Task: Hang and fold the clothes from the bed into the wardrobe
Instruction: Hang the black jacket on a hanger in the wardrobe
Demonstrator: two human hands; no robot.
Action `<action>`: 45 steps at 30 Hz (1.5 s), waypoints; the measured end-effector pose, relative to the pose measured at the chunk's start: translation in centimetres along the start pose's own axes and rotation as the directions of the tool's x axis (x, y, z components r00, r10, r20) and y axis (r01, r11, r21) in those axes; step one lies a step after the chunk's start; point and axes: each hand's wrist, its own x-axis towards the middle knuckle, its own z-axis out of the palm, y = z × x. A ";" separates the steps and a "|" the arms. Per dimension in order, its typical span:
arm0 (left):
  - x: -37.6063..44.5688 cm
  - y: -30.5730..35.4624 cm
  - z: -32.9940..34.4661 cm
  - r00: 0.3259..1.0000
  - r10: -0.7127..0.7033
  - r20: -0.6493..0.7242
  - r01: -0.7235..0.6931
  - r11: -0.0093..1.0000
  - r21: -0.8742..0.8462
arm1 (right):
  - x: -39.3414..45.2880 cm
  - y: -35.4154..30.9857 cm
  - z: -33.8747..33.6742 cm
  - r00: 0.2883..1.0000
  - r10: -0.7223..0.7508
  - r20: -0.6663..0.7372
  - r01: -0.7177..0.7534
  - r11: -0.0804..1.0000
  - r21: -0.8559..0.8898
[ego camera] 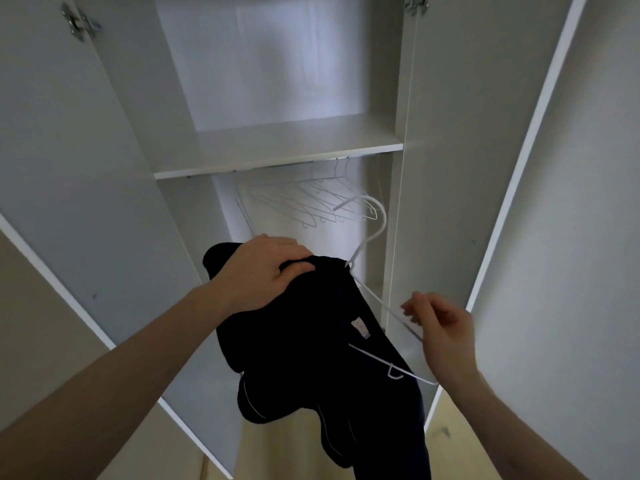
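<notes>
**Dark garment on a hanger at the open wardrobe**

The left hand grips the top of a dark garment, fingers curled over the fabric, in front of the wardrobe opening. A white hanger runs through the garment; its hook rises toward the wardrobe's inside. The right hand pinches the hanger's bare right arm, out beside the garment. The garment hangs below both hands, with a small label showing near its middle. Inside the wardrobe, a shelf crosses above the hands, and spare hangers hang just under it, behind the held hook. Both wardrobe doors stand open at the sides.
</notes>
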 end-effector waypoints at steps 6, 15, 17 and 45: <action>0.1 -0.7 -1.7 0.982 -0.059 -0.181 0.062 0.998 0.009 | -0.9 5.6 -3.3 0.942 0.258 -0.213 -0.234 0.963 0.132; 1.2 0.6 -4.8 0.943 -0.122 -0.309 0.144 0.988 0.051 | -3.8 6.3 2.0 0.900 0.103 0.423 -0.020 0.981 -0.195; 1.2 0.9 -5.3 0.938 -0.129 -0.320 0.153 0.987 0.051 | -3.5 6.4 2.7 0.829 0.103 0.549 0.116 0.930 -0.349; -4.6 -3.2 -0.7 0.945 -0.324 0.046 0.316 0.940 0.130 | 5.2 -8.6 1.3 0.923 -0.112 0.369 0.184 0.969 -0.165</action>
